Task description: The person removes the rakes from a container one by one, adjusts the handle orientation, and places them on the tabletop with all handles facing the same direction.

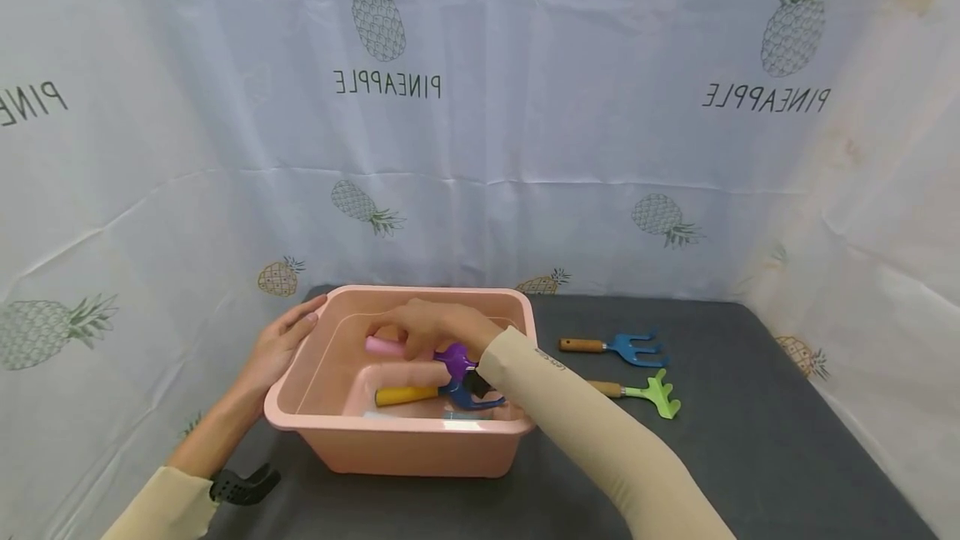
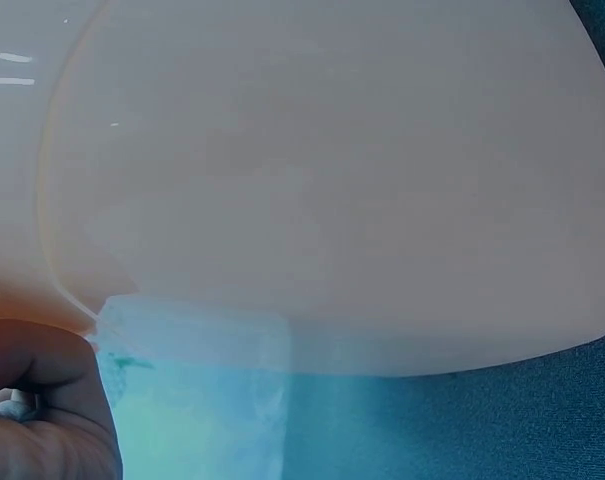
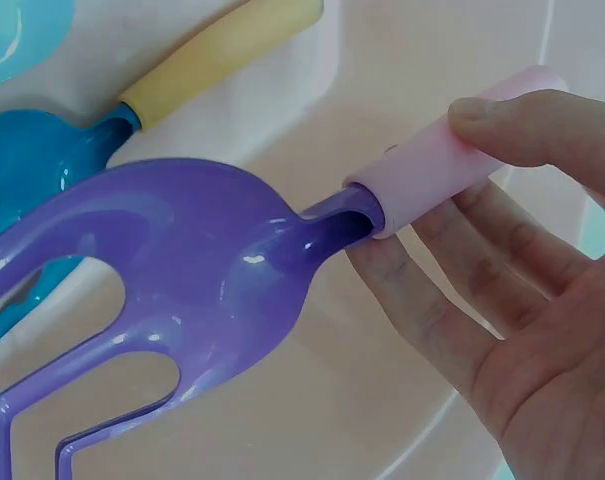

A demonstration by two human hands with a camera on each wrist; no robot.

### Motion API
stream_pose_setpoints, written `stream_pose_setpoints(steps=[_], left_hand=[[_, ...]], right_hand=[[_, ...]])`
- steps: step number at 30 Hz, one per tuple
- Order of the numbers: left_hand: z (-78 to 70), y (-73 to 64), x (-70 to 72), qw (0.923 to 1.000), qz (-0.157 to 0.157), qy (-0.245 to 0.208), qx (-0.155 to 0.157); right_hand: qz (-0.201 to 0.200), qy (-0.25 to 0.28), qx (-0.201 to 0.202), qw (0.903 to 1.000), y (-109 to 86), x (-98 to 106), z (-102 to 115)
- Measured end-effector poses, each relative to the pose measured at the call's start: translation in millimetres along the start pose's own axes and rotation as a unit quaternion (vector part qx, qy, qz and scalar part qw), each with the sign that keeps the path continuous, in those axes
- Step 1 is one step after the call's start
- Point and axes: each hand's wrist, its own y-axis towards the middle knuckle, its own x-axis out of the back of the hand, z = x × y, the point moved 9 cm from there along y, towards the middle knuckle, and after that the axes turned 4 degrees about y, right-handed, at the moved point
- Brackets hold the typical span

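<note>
A pink plastic basin (image 1: pixel 412 450) stands on the dark table. At its left rim my left hand (image 1: pixel 279 352) grips the edge; the left wrist view shows mostly the basin's outer wall (image 2: pixel 312 180), with curled fingers (image 2: pixel 42 385) at lower left. Inside the basin, my right hand (image 1: pixel 427 325) holds a purple hand fork (image 3: pixel 222 250) by its pink handle (image 3: pixel 432 165), thumb on one side and fingers on the other. Beside it in the basin lies a blue hand fork with a yellow handle (image 1: pixel 407 395). A light-blue piece (image 3: pixel 17 35) is partly visible near that fork.
Right of the basin, a blue hand fork with a brown handle (image 1: pixel 582 345) and a green hand rake (image 1: pixel 660 394) lie on the table (image 1: pixel 750 448). A pineapple-print curtain (image 1: pixel 487 132) hangs behind and at both sides.
</note>
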Motion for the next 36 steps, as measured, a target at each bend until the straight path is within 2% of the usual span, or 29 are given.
stream_pose_setpoints(steps=[5, 14, 20, 24, 31, 36], left_hand=[[0.1, -1.0, -0.1, 1.0000, 0.003, -0.009, -0.001], [-3.9, -2.8, 0.3, 0.9999, 0.004, -0.002, -0.011], [-2.3, -1.8, 1.3, 1.0000, -0.001, 0.003, -0.006], [-2.8, -1.4, 1.3, 0.9999, 0.000, -0.012, -0.009], [-0.7, -1.0, 2.2, 0.9997, -0.003, -0.025, -0.002], [0.1, 0.5, 2.0, 0.9997, 0.000, -0.025, 0.001]], right_hand=[[-0.002, -0.040, -0.010, 0.9991, -4.8, 2.2, 6.8], [-0.009, -0.108, 0.017, 0.9940, -10.3, 8.1, 23.9], [-0.018, -0.094, 0.015, 0.9953, -14.9, 15.1, 31.1], [-0.034, -0.087, 0.002, 0.9957, -22.2, 26.1, 34.9], [-0.054, -0.118, 0.024, 0.9912, -33.9, 44.6, 50.6], [-0.060, -0.126, 0.024, 0.9899, -45.3, 57.4, 61.5]])
